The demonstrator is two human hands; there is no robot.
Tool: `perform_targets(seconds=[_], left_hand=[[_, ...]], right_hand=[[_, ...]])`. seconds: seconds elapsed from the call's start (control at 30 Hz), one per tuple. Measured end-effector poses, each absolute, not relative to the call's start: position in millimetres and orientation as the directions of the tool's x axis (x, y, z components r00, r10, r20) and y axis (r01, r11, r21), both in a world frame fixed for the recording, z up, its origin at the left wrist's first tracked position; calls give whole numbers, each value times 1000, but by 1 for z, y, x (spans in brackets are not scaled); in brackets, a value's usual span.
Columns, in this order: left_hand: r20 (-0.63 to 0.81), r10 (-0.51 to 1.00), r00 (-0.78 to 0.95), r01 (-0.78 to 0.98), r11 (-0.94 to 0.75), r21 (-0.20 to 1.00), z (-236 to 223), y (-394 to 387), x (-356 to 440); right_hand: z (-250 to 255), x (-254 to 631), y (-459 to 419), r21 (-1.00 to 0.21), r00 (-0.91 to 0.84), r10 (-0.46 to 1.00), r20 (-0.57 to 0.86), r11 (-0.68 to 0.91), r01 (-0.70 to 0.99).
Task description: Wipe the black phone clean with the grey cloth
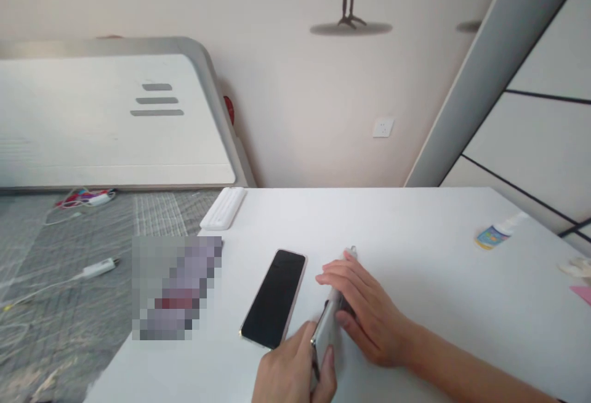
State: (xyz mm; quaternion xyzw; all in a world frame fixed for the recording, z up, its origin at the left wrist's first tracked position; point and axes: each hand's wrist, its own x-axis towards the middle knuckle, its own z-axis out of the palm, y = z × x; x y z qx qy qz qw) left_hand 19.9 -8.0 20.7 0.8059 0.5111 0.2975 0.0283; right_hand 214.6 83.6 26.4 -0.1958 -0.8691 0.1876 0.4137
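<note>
On the white table, my left hand and my right hand both grip a thin silver-edged flat object, perhaps a phone or its case, held on edge between them. My left thumb and fingers pinch its near end. My right fingers wrap over its far side. A black-screened phone with a pinkish rim lies flat just left of my hands.
A white ridged bar lies at the table's back left corner. A small blue-labelled bottle and a pink scrap sit at the right edge. A bed with chargers and cables lies left. A blurred patch covers something.
</note>
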Motion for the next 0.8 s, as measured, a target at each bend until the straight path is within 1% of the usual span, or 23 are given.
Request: perform_targets(seconds=[0.1,0.2,0.33,0.37,0.43,0.5,0.53,0.57,0.63,0.7,0.77,0.8], left_hand=[[549,810,208,802,-463,379,35,-6,26],[625,770,129,784,-464,411,51,0,34],[655,753,67,749,-471,465,65,9,48],[648,759,63,741,-471,479,66,11,52],[627,776,65,725,-469,505,69,14,59],[598,799,65,706,-460,538,71,15,62],[581,812,59,695,-451,560,73,15,63],[566,823,50,684,-441,581,75,15,63],[512,858,39,642,-414,646,78,15,60],[405,913,54,553,-365,749,76,15,56],[267,960,85,410,-278,869,67,16,53],[209,972,104,343,-232,910,61,17,52]], right_hand=[[31,217,73,-543,-507,562,654,815,203],[33,216,65,-629,-405,662,631,742,232],[26,203,47,-738,-249,770,588,636,225],[22,199,41,-787,-192,807,558,588,183],[15,191,32,-895,-85,892,443,446,21],[12,186,25,-940,-43,947,319,310,-144],[14,185,24,-941,-32,954,299,289,-175],[17,183,24,-938,-9,951,308,302,-173],[30,180,26,-910,28,916,400,401,-102],[48,175,30,-861,63,861,505,508,-25],[65,170,33,-799,63,796,601,601,25],[71,168,35,-764,55,762,645,644,38]])
